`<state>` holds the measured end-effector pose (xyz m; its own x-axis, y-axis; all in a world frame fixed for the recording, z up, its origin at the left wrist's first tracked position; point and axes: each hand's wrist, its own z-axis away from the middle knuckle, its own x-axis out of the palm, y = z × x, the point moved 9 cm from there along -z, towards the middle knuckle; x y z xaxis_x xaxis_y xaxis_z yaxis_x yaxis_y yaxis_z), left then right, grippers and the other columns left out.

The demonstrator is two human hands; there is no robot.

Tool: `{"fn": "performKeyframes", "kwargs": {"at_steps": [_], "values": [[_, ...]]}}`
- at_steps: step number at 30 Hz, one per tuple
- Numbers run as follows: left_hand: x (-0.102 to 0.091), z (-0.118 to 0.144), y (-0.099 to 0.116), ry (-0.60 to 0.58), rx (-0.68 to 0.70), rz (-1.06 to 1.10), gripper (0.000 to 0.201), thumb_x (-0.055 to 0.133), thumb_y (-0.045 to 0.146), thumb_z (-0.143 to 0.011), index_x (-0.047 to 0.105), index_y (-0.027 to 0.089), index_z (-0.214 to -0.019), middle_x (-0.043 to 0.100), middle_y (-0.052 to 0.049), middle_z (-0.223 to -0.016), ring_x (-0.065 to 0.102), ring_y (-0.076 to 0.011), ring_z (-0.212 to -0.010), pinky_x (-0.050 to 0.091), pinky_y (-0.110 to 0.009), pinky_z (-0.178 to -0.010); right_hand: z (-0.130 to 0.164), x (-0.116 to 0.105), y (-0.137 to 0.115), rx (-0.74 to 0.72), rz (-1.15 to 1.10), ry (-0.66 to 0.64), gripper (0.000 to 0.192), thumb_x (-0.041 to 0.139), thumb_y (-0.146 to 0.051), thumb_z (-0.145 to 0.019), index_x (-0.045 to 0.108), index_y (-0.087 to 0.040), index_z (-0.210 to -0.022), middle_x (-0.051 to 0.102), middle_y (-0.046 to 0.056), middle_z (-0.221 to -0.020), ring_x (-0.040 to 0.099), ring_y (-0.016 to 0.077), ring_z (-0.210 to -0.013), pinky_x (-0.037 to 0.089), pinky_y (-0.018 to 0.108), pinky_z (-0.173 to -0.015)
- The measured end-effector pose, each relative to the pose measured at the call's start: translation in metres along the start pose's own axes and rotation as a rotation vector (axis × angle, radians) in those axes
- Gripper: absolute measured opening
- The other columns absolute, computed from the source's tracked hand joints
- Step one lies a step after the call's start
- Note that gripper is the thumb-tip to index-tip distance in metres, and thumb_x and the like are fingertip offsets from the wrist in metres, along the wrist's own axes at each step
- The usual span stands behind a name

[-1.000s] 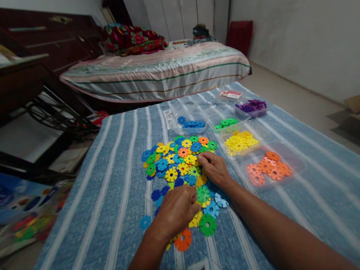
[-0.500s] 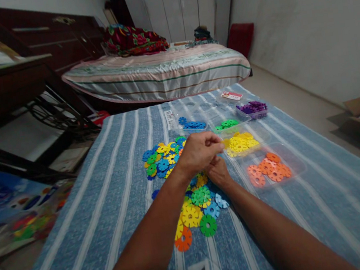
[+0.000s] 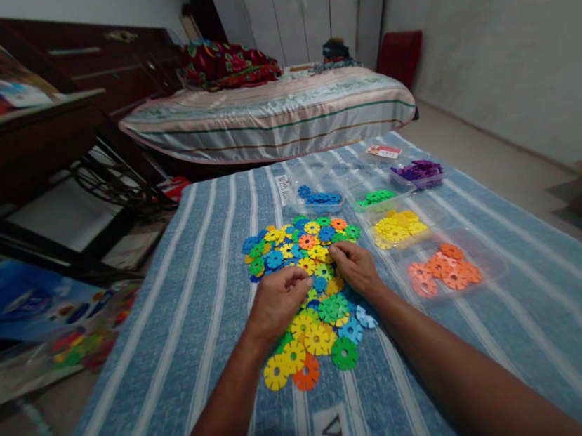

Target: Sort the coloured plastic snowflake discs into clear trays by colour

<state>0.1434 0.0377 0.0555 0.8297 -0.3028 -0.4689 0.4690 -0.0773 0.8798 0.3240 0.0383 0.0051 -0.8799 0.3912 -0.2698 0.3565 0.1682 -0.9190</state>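
Head view: four clear plastic trays sit on the blue striped cloth (image 3: 188,329) at about two o'clock from the hands. The nearest tray (image 3: 487,261) holds orange snowflake discs, the next tray (image 3: 431,211) yellow ones, a smaller tray (image 3: 367,191) green ones, and the farthest tray (image 3: 442,175) purple ones. A fifth clear tray (image 3: 321,207) at twelve o'clock holds blue discs. The mixed pile of flat coloured plastic snowflake discs (image 3: 304,259) lies loose at mid-cloth, its long axis running from six to twelve o'clock, all discs lying flat. The left hand (image 3: 277,299) and right hand (image 3: 356,268) rest knuckles-up on the pile's middle, fingers curled down onto discs; whether either pinches one I cannot tell, since the fingertips are hidden. Both forearms are cut off at the bottom edge.
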Motion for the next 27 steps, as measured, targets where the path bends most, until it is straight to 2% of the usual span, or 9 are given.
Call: {"fn": "performKeyframes", "kwargs": {"at_steps": [3, 9, 16, 22, 27], "values": [[-0.004, 0.020, -0.019, 0.017, -0.034, -0.025, 0.025, 0.065, 0.042, -0.071, 0.068, 0.018, -0.077, 0.063, 0.001, -0.064, 0.054, -0.0121, -0.055, 0.044, -0.023, -0.054, 0.000, 0.000, 0.002, 0.001, -0.020, 0.003, 0.035, 0.048, -0.047, -0.088, 0.068, -0.021, -0.074, 0.062, 0.001, -0.069, 0.056, 0.0171, -0.070, 0.041, 0.029, -0.067], [-0.007, 0.041, -0.032, 0.064, -0.042, -0.016, 0.026, 0.062, 0.045, -0.074, 0.067, 0.019, -0.076, 0.057, 0.002, -0.060, 0.052, -0.0119, -0.057, 0.041, -0.023, -0.054, 0.002, -0.001, 0.003, 0.004, -0.039, 0.004, 0.036, 0.049, -0.047, -0.087, 0.068, -0.021, -0.073, 0.062, 0.001, -0.069, 0.057, 0.0177, -0.070, 0.042, 0.029, -0.067], [-0.007, 0.044, -0.047, 0.104, -0.101, 0.104, 0.029, 0.064, 0.046, -0.070, 0.066, 0.018, -0.076, 0.061, 0.002, -0.063, 0.056, -0.0119, -0.054, 0.047, -0.024, -0.055, 0.002, -0.001, 0.001, 0.002, -0.041, 0.009, 0.036, 0.049, -0.049, -0.086, 0.065, -0.020, -0.071, 0.058, 0.000, -0.066, 0.055, 0.0167, -0.067, 0.040, 0.028, -0.065], [-0.011, 0.040, -0.062, 0.206, -0.161, 0.178, 0.030, 0.062, 0.045, -0.066, 0.067, 0.017, -0.075, 0.063, 0.001, -0.061, 0.054, -0.0096, -0.048, 0.044, -0.021, -0.050, 0.001, 0.000, 0.003, -0.005, -0.027, 0.005, 0.038, 0.048, -0.051, -0.086, 0.066, -0.020, -0.073, 0.061, 0.002, -0.069, 0.057, 0.0182, -0.070, 0.041, 0.029, -0.067], [-0.009, 0.039, -0.065, 0.187, -0.149, 0.214, 0.030, 0.062, 0.045, -0.065, 0.067, 0.017, -0.074, 0.064, 0.001, -0.060, 0.055, -0.0096, -0.048, 0.044, -0.021, -0.049, 0.002, -0.001, 0.005, 0.008, -0.026, 0.018, 0.039, 0.050, -0.052, -0.085, 0.069, -0.020, -0.076, 0.065, 0.003, -0.072, 0.057, 0.0187, -0.071, 0.042, 0.030, -0.068]]}}
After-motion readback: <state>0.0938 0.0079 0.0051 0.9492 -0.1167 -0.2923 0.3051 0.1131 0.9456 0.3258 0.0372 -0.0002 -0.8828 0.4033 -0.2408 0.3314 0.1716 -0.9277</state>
